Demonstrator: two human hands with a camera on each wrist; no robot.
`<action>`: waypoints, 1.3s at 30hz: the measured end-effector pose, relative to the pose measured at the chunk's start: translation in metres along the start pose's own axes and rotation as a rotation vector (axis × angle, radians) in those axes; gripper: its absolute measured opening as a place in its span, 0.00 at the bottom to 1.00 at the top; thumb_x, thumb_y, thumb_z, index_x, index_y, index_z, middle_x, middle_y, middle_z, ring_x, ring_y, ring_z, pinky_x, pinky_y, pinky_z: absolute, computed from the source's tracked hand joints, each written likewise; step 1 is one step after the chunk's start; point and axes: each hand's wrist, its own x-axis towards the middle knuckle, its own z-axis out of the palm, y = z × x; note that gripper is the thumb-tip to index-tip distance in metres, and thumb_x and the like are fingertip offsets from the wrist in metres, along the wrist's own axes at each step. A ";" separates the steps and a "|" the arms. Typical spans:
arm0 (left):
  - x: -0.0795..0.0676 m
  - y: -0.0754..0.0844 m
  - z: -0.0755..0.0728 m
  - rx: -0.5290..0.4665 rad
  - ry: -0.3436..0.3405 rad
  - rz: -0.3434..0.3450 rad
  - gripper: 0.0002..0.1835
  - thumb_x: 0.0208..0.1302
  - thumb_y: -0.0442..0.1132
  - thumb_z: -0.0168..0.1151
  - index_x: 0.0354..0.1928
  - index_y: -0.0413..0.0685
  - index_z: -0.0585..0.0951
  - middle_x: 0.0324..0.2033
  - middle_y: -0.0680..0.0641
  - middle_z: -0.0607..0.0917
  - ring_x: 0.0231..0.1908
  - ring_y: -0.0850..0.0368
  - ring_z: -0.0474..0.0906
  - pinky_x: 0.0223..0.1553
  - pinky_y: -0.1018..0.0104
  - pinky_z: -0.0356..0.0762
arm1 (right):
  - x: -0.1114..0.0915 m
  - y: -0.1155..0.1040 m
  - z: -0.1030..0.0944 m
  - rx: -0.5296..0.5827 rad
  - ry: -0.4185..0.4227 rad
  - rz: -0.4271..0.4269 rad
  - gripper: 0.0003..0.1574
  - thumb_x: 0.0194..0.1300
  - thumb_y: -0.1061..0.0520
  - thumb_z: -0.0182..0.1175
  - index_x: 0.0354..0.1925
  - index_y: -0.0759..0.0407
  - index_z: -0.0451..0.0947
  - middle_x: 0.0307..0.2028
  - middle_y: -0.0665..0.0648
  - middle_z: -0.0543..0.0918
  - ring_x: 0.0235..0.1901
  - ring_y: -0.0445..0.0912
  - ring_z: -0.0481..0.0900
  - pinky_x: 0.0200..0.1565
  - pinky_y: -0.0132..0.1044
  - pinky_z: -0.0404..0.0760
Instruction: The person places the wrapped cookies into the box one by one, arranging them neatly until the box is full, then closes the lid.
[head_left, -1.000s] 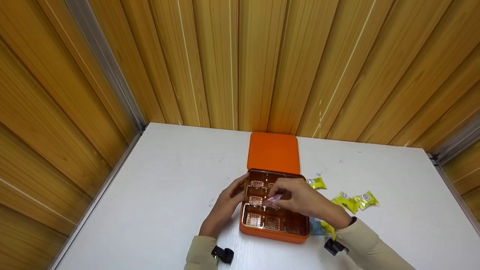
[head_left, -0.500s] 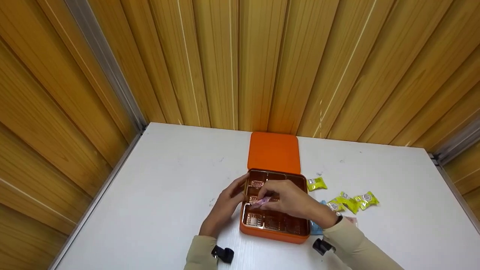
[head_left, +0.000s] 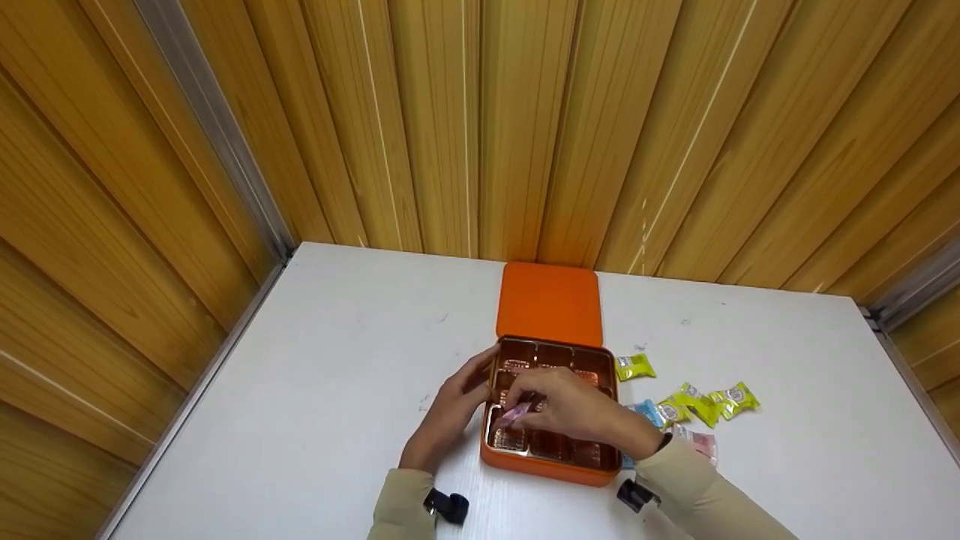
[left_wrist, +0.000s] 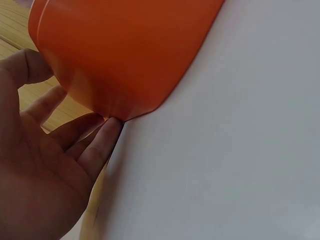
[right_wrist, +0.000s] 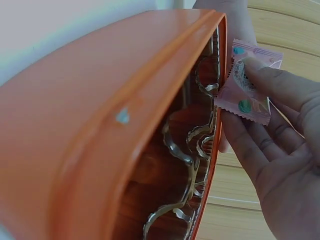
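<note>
An orange tin [head_left: 551, 468] with a brown plastic insert of several compartments stands on the white table. Its orange lid [head_left: 550, 302] lies flat behind it. My right hand [head_left: 574, 409] is over the insert's left side and pinches a pink wrapped candy [right_wrist: 245, 82] between thumb and fingers. In the head view the candy [head_left: 513, 415] slants above the front-left compartment. The right hand hides part of the middle compartments. My left hand [head_left: 451, 409] rests against the tin's left wall, with the fingertips [left_wrist: 112, 127] touching its outer side and the fingers loosely extended.
Right of the tin lie several yellow-green wrapped candies [head_left: 699, 406], one of them [head_left: 636, 366] apart near the back corner. Blue packets [head_left: 645, 411] and a pink packet [head_left: 697, 441] lie beside them, partly behind the right forearm. Wood-grain panels [head_left: 517, 135] enclose the table's back and sides.
My right hand has moved left and slightly toward the front with the pink candy, from the middle of the insert to the front-left compartment. The left hand and tin stay put.
</note>
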 end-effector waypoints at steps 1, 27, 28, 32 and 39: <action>0.000 0.000 0.000 -0.002 -0.005 -0.002 0.36 0.71 0.36 0.58 0.81 0.59 0.69 0.73 0.47 0.76 0.72 0.49 0.71 0.74 0.46 0.66 | 0.000 0.000 0.000 -0.002 -0.002 -0.009 0.12 0.63 0.62 0.76 0.43 0.51 0.86 0.41 0.44 0.86 0.40 0.39 0.82 0.47 0.37 0.87; -0.001 -0.001 0.001 -0.010 -0.004 -0.011 0.35 0.72 0.36 0.58 0.80 0.62 0.70 0.74 0.48 0.75 0.73 0.48 0.70 0.74 0.44 0.65 | 0.002 -0.001 0.006 -0.031 -0.084 0.008 0.11 0.65 0.62 0.75 0.44 0.53 0.86 0.43 0.45 0.86 0.42 0.37 0.82 0.49 0.33 0.86; -0.002 -0.002 0.001 -0.012 -0.004 -0.012 0.35 0.72 0.36 0.58 0.80 0.62 0.70 0.73 0.48 0.75 0.73 0.48 0.70 0.74 0.44 0.65 | 0.002 -0.001 0.006 -0.034 -0.086 0.005 0.11 0.65 0.62 0.75 0.44 0.53 0.86 0.43 0.45 0.86 0.43 0.37 0.82 0.50 0.33 0.86; -0.002 -0.003 0.001 -0.011 -0.006 -0.008 0.35 0.72 0.36 0.58 0.80 0.62 0.69 0.74 0.48 0.75 0.73 0.49 0.70 0.74 0.45 0.65 | 0.001 0.001 0.009 -0.034 -0.100 -0.003 0.10 0.66 0.63 0.75 0.45 0.54 0.86 0.43 0.46 0.86 0.43 0.37 0.82 0.49 0.33 0.86; 0.000 -0.002 0.000 0.006 -0.003 -0.007 0.36 0.72 0.36 0.58 0.81 0.63 0.69 0.74 0.49 0.74 0.73 0.50 0.69 0.74 0.45 0.65 | 0.002 0.004 0.009 -0.052 -0.086 -0.028 0.09 0.67 0.60 0.75 0.44 0.52 0.86 0.43 0.45 0.86 0.42 0.37 0.82 0.48 0.32 0.86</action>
